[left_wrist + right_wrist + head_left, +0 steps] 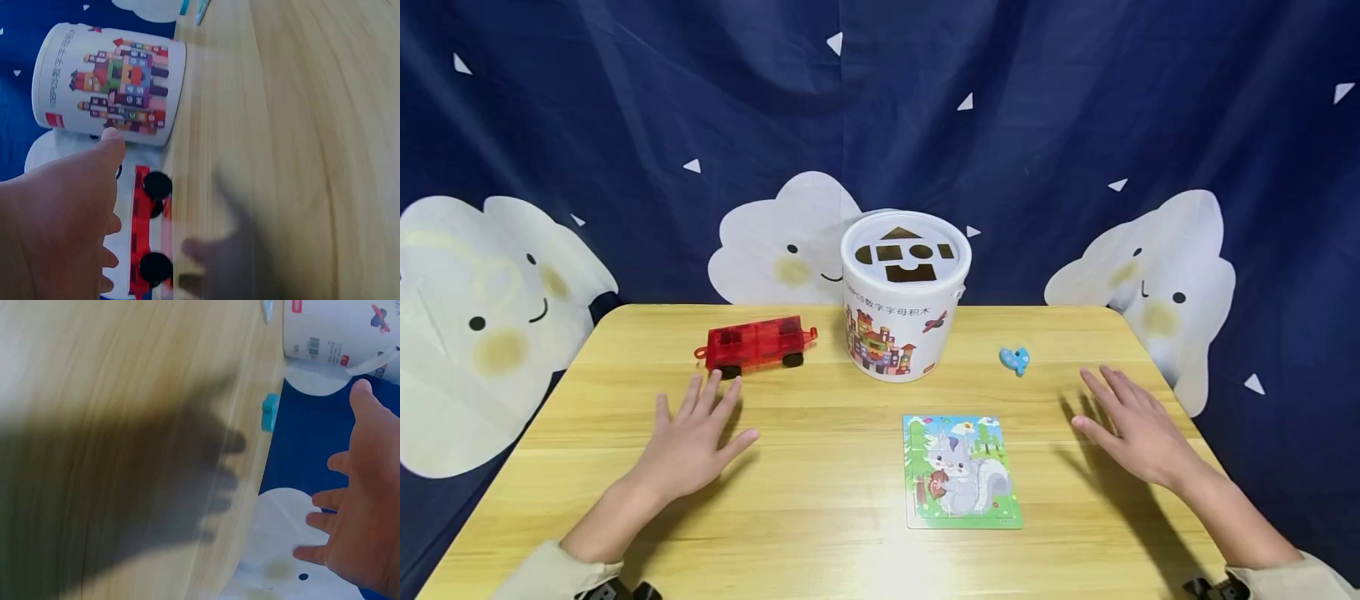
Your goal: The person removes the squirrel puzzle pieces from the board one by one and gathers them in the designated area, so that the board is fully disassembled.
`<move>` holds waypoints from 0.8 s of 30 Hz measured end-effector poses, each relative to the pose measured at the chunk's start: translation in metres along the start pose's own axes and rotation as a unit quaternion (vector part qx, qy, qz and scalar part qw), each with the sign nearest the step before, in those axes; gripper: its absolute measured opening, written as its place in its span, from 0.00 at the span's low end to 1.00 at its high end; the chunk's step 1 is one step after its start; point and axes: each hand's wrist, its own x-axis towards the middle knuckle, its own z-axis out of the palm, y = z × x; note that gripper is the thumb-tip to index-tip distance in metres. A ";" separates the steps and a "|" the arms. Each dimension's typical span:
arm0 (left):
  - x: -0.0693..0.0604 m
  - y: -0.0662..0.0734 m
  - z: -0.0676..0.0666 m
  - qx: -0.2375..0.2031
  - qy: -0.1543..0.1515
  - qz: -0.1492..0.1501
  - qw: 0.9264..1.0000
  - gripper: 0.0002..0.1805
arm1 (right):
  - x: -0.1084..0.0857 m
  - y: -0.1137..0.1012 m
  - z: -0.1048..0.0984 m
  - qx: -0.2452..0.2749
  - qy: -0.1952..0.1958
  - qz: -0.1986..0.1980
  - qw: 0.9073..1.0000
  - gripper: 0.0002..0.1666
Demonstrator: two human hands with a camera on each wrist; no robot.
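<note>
My left hand (688, 446) is held over the left of the table with fingers spread, holding nothing. Just beyond its fingertips stands a red see-through toy wagon (756, 343) with black wheels, also in the left wrist view (141, 231). Over the right side my right hand (1138, 429) hovers, fingers apart and holding nothing. A small blue toy (1015, 360) lies to the left of and beyond it. Between the hands, nearer the front, a squirrel picture puzzle (962, 472) lies flat.
A white bucket (898, 308) with shaped holes in its lid stands at the back middle of the wooden table (805, 467). Behind the table hangs a dark blue curtain (895, 100) with clouds and small white triangles.
</note>
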 end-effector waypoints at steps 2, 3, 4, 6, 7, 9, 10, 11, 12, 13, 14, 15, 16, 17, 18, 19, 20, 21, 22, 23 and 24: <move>0.004 0.006 0.001 -0.013 0.000 0.013 1.000 0.45 | 0.003 -0.004 0.000 0.034 -0.006 0.002 0.999 0.42; 0.006 0.010 0.000 -0.020 0.001 0.020 1.000 0.45 | 0.005 -0.006 0.000 0.053 -0.010 0.003 0.999 0.41; 0.008 0.014 0.000 -0.026 0.003 0.027 0.999 0.44 | 0.006 -0.008 0.000 0.071 -0.014 0.005 0.997 0.39; 0.013 0.023 0.000 -0.036 0.010 0.043 0.998 0.43 | 0.010 -0.014 0.000 0.105 -0.020 0.008 0.994 0.37; 0.016 0.027 0.000 -0.040 0.013 0.051 0.998 0.43 | 0.012 -0.016 0.001 0.121 -0.022 0.008 0.992 0.36; 0.022 0.037 0.001 -0.049 0.018 0.065 0.997 0.42 | 0.016 -0.022 0.003 0.143 -0.028 0.010 0.989 0.34; 0.025 0.041 0.002 -0.054 0.020 0.072 0.996 0.41 | 0.018 -0.024 0.004 0.152 -0.029 0.011 0.988 0.34; 0.028 0.046 0.004 -0.058 0.021 0.079 0.995 0.41 | 0.020 -0.027 0.006 0.159 -0.031 0.013 0.987 0.33; 0.032 0.051 0.005 -0.063 0.021 0.085 0.994 0.41 | 0.022 -0.029 0.007 0.167 -0.032 0.015 0.985 0.32; 0.036 0.056 0.007 -0.067 0.020 0.089 0.994 0.40 | 0.024 -0.031 0.009 0.175 -0.034 0.017 0.984 0.31; 0.039 0.061 0.009 -0.072 0.020 0.094 0.993 0.40 | 0.025 -0.033 0.011 0.181 -0.036 0.020 0.983 0.31; 0.043 0.066 0.011 -0.079 0.019 0.097 0.992 0.39 | 0.027 -0.035 0.013 0.189 -0.038 0.023 0.981 0.30; 0.047 0.071 0.013 -0.086 0.018 0.100 0.991 0.39 | 0.029 -0.037 0.015 0.197 -0.041 0.026 0.979 0.30; 0.050 0.076 0.015 -0.093 0.016 0.102 0.990 0.39 | 0.030 -0.039 0.017 0.205 -0.044 0.029 0.977 0.30; 0.053 0.081 0.017 -0.103 0.013 0.104 0.989 0.38 | 0.032 -0.041 0.019 0.213 -0.047 0.033 0.975 0.29; 0.056 0.086 0.019 -0.114 0.010 0.104 0.988 0.38 | 0.034 -0.042 0.022 0.219 -0.051 0.038 0.974 0.29; 0.058 0.091 0.021 -0.124 0.007 0.104 0.987 0.38 | 0.036 -0.044 0.024 0.227 -0.055 0.041 0.971 0.29; 0.061 0.096 0.022 -0.133 0.002 0.103 0.986 0.37 | 0.037 -0.045 0.027 0.238 -0.058 0.043 0.969 0.29; 0.063 0.100 0.024 -0.142 -0.001 0.103 0.985 0.37 | 0.039 -0.046 0.029 0.250 -0.060 0.046 0.965 0.29; 0.065 0.105 0.026 -0.151 -0.005 0.102 0.983 0.36 | 0.041 -0.048 0.032 0.263 -0.063 0.049 0.962 0.29; 0.067 0.109 0.028 -0.161 -0.008 0.101 0.982 0.36 | 0.042 -0.049 0.034 0.277 -0.066 0.052 0.957 0.29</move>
